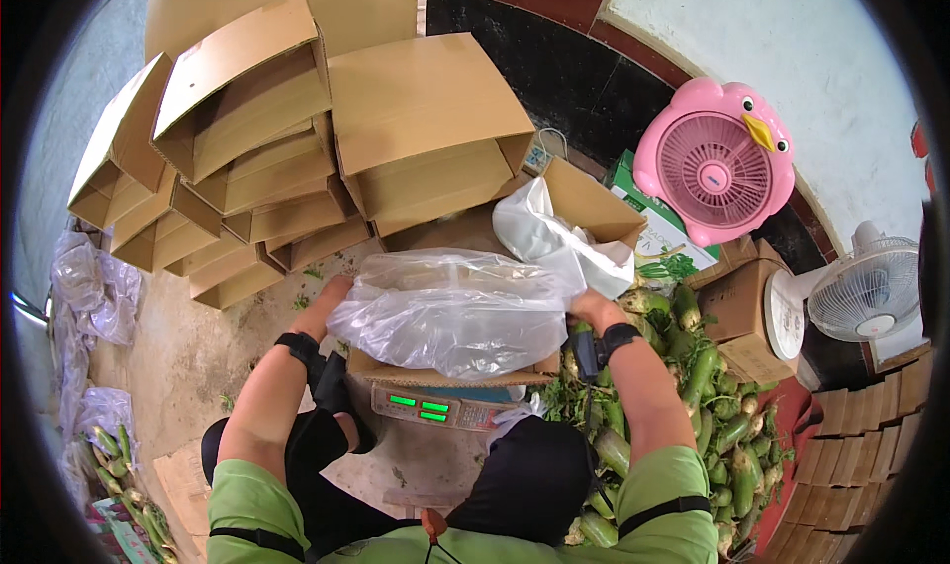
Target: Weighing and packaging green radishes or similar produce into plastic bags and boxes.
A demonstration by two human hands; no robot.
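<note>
A clear plastic liner bag [453, 326] spreads over an open cardboard box [445, 377], which rests on a digital scale [438, 408] with lit green displays. My left hand [339, 293] is at the bag's left edge, its fingers hidden by the plastic. My right hand [590, 306] is at the bag's right edge, its fingertips also covered. Whether either hand grips the plastic cannot be made out. Beside my right forearm lies a heap of green radishes [698, 378] with leafy tops.
Empty cardboard boxes [430, 104] are stacked at the back left. A box with white bags [594, 193], a pink fan [716, 171] and a white fan [865, 297] stand to the right. Plastic bags [104, 289] lie at the far left, with more radishes [111, 453] below.
</note>
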